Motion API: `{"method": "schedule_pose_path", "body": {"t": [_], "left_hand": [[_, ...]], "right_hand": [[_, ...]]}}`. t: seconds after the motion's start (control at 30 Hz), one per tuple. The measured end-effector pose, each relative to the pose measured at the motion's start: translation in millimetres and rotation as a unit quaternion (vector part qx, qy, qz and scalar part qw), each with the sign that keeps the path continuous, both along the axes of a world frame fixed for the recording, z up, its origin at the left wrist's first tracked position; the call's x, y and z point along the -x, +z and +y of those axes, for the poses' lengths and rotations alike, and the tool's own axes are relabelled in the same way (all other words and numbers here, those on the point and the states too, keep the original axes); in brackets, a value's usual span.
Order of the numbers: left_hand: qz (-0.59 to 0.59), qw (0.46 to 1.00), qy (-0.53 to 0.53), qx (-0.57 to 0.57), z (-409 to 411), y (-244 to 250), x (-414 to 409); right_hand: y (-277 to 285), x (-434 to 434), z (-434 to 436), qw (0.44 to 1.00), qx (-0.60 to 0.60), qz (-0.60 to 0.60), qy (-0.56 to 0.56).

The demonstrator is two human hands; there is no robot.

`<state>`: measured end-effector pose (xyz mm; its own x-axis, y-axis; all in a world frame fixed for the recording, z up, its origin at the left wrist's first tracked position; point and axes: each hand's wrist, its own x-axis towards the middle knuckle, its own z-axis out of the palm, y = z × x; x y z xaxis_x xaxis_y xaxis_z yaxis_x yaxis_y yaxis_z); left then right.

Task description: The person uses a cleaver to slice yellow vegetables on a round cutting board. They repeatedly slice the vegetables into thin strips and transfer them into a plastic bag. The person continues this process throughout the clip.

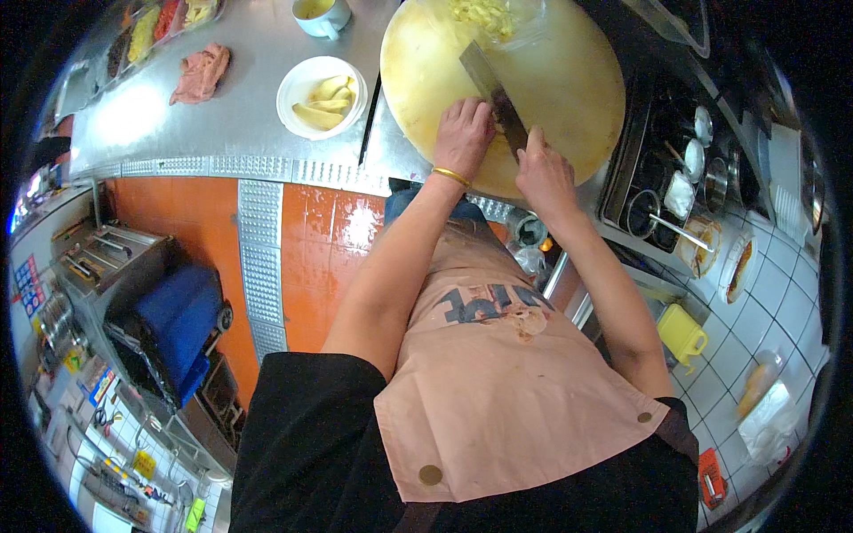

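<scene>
My right hand (546, 170) grips the handle of a cleaver (496, 96), whose dark blade lies diagonally over a round yellowed chopping board (573, 86). My left hand (464, 133), with a gold-coloured bangle at the wrist, is curled down on the board beside the blade. Under its fingertips is a bit of yellowish food (497, 141), mostly hidden by the fingers and blade. Chopped yellow pieces (486, 18) lie in a clear plastic bag (530, 26) at the board's far side. Left of the board, a white plastic tub (285, 100) holds several long pale-yellow pieces (320, 114).
On the steel counter (246, 133) are a light-blue mug (328, 25), a crumpled pink cloth (201, 73) and containers of cut ingredients (156, 30). Ladles and metal containers (696, 160) stand at right. A blue wheeled bin (180, 313) is on the orange floor (320, 260).
</scene>
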<state>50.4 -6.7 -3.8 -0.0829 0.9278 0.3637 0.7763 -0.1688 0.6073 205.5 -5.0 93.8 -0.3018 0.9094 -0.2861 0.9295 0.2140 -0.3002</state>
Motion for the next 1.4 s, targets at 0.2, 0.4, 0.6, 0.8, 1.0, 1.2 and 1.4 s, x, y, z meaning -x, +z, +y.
{"method": "schedule_pose_path", "body": {"t": [0.2, 0.4, 0.6, 0.8, 1.0, 1.2, 1.4], "left_hand": [[-0.026, 0.999, 0.017, -0.032, -3.0, 8.0, 4.1], [-0.007, 0.999, -0.008, -0.031, -9.0, 12.5, 12.1], [0.032, 0.999, -0.004, -0.035, -8.7, 4.9, 10.4], [0.012, 1.000, -0.007, -0.020, -9.4, -0.1, 10.1], [-0.027, 0.999, -0.004, -0.028, -8.1, 9.5, 13.7], [-0.036, 0.998, 0.002, -0.053, -19.2, 15.9, 25.4], [0.019, 0.999, -0.024, -0.013, -19.2, 10.8, 19.8]], "right_hand": [[24.7, -12.0, -11.3, 0.999, -0.027, 0.022, -0.008], [39.9, -26.9, -31.5, 0.999, -0.020, 0.032, 0.016], [30.9, -22.8, -31.3, 0.999, -0.012, 0.026, 0.021], [5.2, 2.2, -8.4, 1.000, 0.002, 0.004, 0.014], [20.2, 0.8, -2.1, 0.999, -0.017, 0.019, 0.019], [41.2, -18.8, -29.4, 0.999, 0.001, 0.048, 0.004], [35.3, -16.9, -36.1, 0.999, 0.019, 0.032, 0.003]]}}
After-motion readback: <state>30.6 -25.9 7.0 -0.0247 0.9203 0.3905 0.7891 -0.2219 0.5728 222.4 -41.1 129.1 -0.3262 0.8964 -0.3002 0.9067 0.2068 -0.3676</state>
